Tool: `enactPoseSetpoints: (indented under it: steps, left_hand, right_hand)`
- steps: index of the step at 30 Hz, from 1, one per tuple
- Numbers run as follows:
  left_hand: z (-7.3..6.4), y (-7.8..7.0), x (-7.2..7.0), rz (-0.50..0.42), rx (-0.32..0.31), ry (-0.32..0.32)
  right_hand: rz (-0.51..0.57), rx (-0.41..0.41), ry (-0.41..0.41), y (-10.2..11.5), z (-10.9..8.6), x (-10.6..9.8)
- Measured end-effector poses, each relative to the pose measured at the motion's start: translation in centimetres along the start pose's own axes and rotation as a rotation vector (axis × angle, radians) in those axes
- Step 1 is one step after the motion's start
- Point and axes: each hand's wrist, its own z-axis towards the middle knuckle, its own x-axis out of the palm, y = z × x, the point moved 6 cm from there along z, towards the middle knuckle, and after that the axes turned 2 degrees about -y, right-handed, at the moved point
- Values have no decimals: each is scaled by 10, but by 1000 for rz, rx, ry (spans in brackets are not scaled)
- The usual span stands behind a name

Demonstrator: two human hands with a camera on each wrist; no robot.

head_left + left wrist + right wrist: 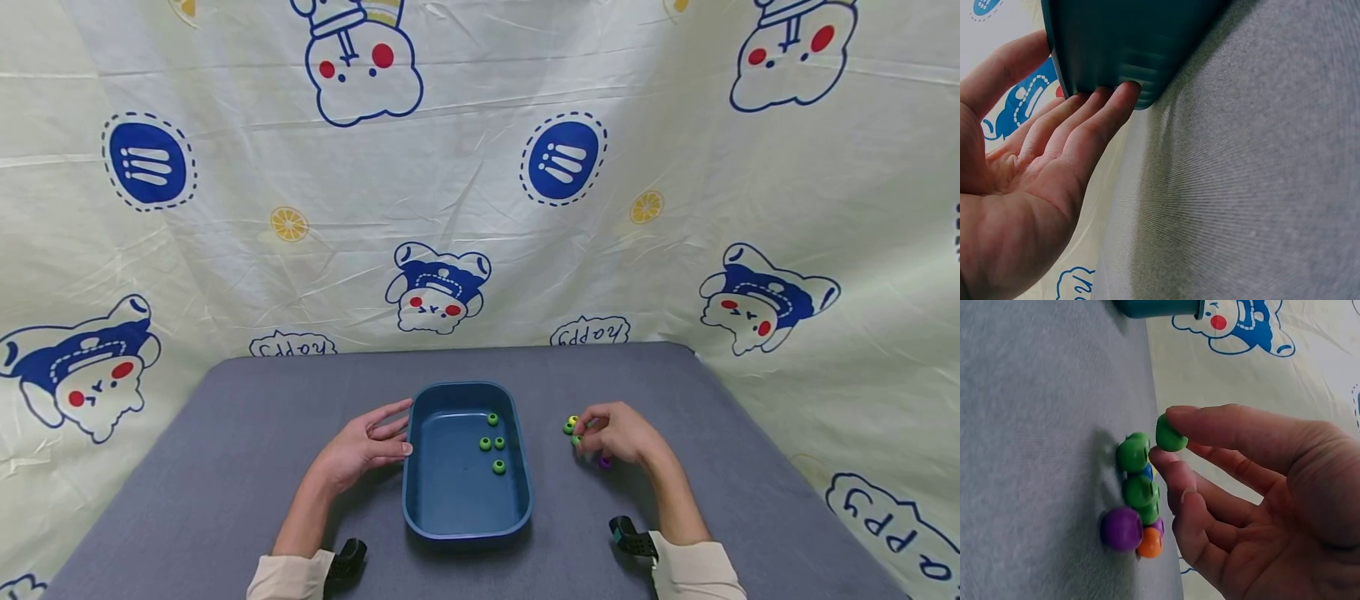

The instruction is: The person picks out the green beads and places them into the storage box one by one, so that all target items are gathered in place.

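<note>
Beyond the blue tray's [450, 504] right edge, the right hand [618, 435] pinches a green bead [1170, 434], probably light, stiff and slippery, best held by its rounded sides. The left hand [358, 450], fingers extended, touches the tray's left edge.

i get the head view from above, farthest off, looking forward and down across the table [645, 375] to the cloth [465, 187]. my left wrist view sits close by the left hand [1035, 175], facing past it to the outer wall of the tray [1100, 47], tipped so the table stands at right. my right wrist view looks closely past the right hand [1260, 494] to the beads [1139, 490], tipped with the table at left. all three share the tray; head and right wrist share the beads.
</note>
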Motion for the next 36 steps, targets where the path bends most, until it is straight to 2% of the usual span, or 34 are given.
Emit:
enactPoseSetpoints:
  steps: [5,12,19,27,36]
  left_hand:
    - [0,0,0,6,-1,-6]
    - [0,0,0,7,4,-5]
    - [2,2,0,9,-7,-24]
    - [2,1,0,2,-3,-19]
    - [1,0,0,11,-3,-13]
  right_hand:
    - [29,-9,18,8,2,4]
    - [-9,-54,20,24,3,10]
    - [-24,-85,-13,37,4,15]
    - [-25,-81,-43,50,4,22]
    - [-42,-113,-99,67,5,32]
